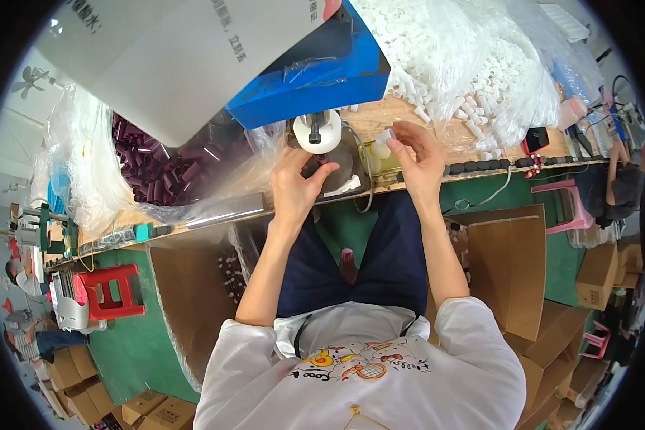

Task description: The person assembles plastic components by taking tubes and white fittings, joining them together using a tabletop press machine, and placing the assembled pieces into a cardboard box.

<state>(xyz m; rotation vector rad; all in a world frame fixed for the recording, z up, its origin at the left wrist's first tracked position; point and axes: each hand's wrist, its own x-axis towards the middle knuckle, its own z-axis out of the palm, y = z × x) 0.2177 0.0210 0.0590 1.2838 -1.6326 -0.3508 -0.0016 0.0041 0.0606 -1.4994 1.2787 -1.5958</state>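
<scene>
My left hand [294,183] reaches to a small press fixture with a round white head [317,131] at the bench edge, its fingers closed around a small dark purple piece under the head. My right hand [417,161] is raised just right of the fixture and pinches a small white plastic tube [385,137] between thumb and fingers. A heap of white tubes [473,64] lies in clear plastic at the back right. Dark purple tubes [165,168] fill a clear bag to the left.
A blue box [322,79] stands behind the fixture, under a large white sheet [179,50]. Open cardboard boxes [509,258] flank my legs. A red stool [111,290] stands on the left, a pink stool [562,208] on the right. Other people sit at the left and right edges.
</scene>
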